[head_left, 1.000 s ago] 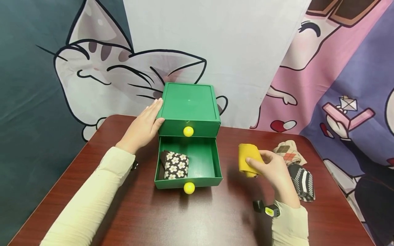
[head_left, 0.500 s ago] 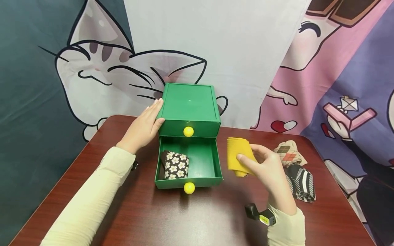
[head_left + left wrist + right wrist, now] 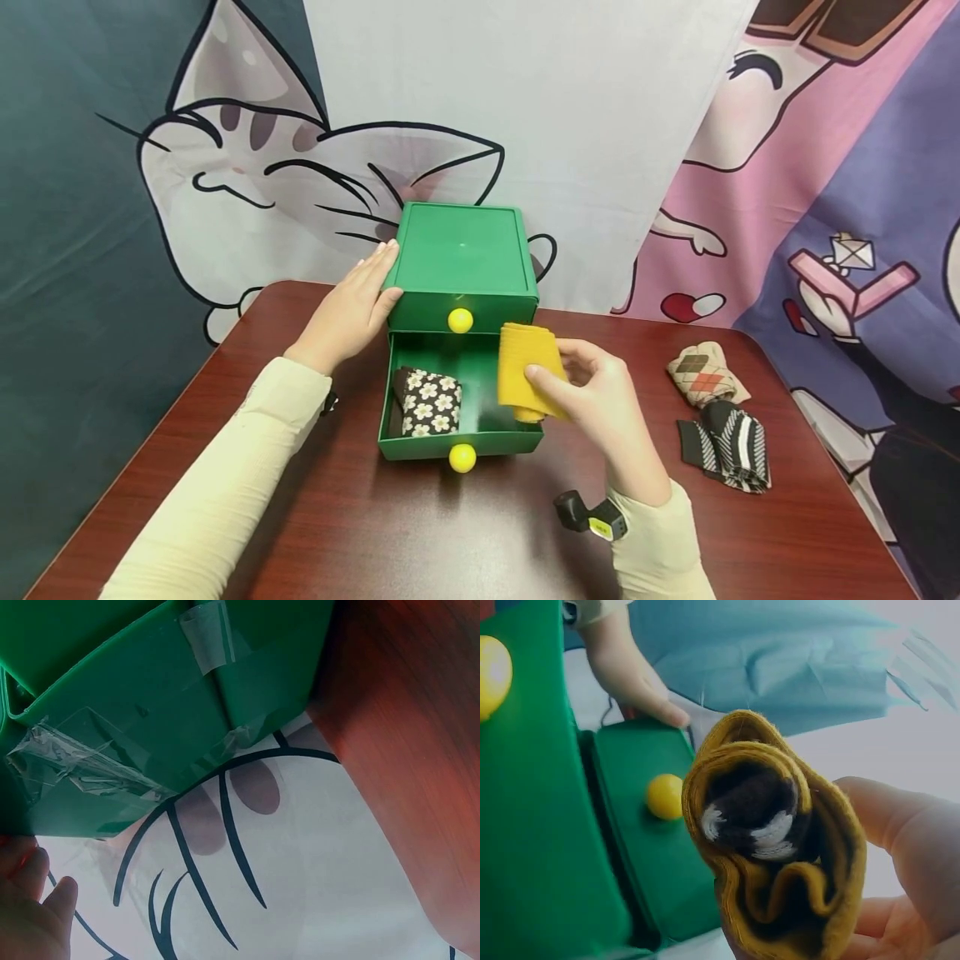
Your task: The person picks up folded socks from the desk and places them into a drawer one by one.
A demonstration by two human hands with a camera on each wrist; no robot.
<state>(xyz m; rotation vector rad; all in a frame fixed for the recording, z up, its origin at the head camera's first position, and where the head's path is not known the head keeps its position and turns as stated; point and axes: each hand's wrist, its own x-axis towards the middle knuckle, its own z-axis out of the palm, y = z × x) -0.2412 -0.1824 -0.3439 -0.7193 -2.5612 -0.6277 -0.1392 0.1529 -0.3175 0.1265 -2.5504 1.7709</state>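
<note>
Lower drawer (image 3: 497, 443) — flowered bundle (image 3: 431, 405) inside.

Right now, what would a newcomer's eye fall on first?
Likely the bright yellow fabric roll in the fingers of the right hand, seen against the right side of the open drawer. Next, the green drawer unit at center, the left hand resting against its left side. Behind left, the big cartoon cat smiles from the backdrop.

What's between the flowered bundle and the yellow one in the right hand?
In the head view, nothing but bare floor of the open drawer shows between the flowered bundle and yellow bundle.
</note>
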